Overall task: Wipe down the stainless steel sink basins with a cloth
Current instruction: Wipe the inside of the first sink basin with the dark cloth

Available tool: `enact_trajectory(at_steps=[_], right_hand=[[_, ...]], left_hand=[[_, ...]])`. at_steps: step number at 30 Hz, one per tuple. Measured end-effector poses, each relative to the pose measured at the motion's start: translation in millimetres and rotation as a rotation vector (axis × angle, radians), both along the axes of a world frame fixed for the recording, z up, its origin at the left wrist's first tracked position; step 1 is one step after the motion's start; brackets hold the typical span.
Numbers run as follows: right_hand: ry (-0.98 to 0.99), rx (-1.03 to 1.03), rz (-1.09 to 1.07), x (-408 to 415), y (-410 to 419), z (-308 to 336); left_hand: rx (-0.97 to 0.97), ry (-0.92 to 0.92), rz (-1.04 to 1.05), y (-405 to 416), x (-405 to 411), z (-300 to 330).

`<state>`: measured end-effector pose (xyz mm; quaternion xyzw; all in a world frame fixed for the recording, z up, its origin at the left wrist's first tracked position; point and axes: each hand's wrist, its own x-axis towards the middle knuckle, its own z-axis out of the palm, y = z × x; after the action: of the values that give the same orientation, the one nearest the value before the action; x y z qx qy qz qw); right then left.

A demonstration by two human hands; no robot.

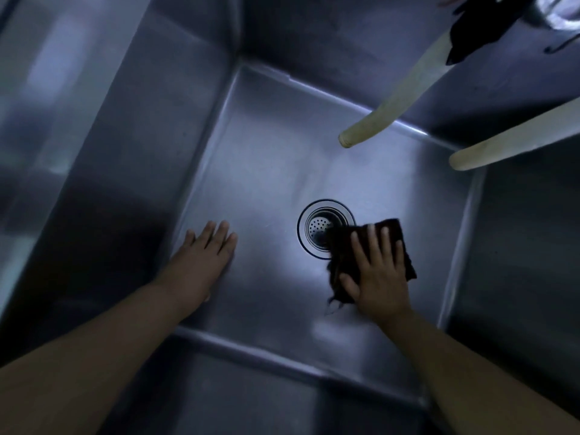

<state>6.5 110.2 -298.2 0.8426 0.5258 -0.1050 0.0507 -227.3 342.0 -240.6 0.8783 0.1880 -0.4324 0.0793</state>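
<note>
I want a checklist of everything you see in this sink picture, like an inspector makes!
Surface: steel sink basin, deep, dimly lit, floor bare apart from the hands and cloth.
Job's things: dark cloth flat on the basin floor, its corner over the edge of the drain strainer.
Clutter: nothing seen.
Hands: right hand presses the cloth with straight fingers; left hand rests flat near the left wall, holding nothing.
Cables: none; two pale hoses hang in from the upper right, ends above the floor.
Surroundings: dark item and shiny metal at the top right corner, too blurred to name.
</note>
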Motion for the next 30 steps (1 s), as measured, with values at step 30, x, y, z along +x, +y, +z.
enact_trajectory(at_steps=[30], right_hand=[[0.023, 0.008, 0.119, -9.0, 212.9, -19.4]], left_hand=[[0.018, 0.010, 0.010, -3.5, 3.2, 2.7]])
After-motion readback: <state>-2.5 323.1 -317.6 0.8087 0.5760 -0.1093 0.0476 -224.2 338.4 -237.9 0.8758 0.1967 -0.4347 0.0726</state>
